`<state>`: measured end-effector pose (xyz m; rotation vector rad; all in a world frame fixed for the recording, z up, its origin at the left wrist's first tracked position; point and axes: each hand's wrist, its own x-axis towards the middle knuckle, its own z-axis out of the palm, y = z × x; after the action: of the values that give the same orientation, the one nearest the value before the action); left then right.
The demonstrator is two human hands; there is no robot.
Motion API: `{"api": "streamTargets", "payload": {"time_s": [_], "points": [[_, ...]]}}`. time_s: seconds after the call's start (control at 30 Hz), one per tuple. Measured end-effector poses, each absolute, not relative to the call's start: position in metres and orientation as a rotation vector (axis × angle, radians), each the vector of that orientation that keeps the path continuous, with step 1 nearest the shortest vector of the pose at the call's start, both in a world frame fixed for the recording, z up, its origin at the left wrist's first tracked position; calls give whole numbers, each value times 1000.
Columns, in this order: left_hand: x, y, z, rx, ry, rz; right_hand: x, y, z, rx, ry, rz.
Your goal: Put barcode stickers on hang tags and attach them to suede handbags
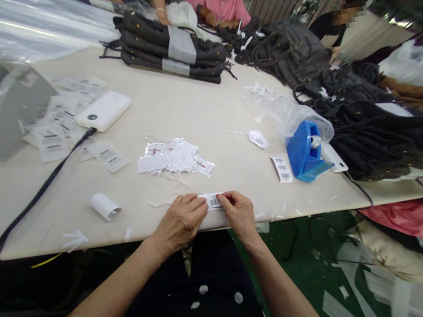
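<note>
At the table's front edge, a small white tag with a barcode [214,201] lies between my hands. My left hand [183,220] presses on its left end with the fingers together. Thumb and forefinger of my right hand [239,212] pinch its right end. Just beyond is a pile of white tags in clear plastic [174,156], with thin strings. A single strung tag [258,139] rests to the right of the pile. A strip of barcode stickers [281,169] lies beside a blue tape dispenser [305,153].
A grey dispenser [4,109], scattered printed labels [52,139] and a white device [104,111] with a black strap are at the left. A curled paper [106,206] lies nearer. Dark garments [172,46] are stacked behind and heaped right. Several people are across the table.
</note>
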<state>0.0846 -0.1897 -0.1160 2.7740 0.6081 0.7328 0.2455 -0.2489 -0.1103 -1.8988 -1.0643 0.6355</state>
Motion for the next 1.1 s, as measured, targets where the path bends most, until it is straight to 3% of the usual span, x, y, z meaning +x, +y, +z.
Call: {"api": "streamTargets", "payload": {"time_s": [0.3,0.57,0.77,1.1], "points": [[86,-190,-113,2862,604,616,242,-251,-113,-2004,-1185,495],[86,-189,-113,2865,612,555,235,-251,-106,-2302,-1413,53],[86,-190,-112,2849,619,519,227,-274,-113,-1981,-1882,-127],[86,-190,-113,2813,640,548,224,-279,-115,-2027,-2001,-172]]}}
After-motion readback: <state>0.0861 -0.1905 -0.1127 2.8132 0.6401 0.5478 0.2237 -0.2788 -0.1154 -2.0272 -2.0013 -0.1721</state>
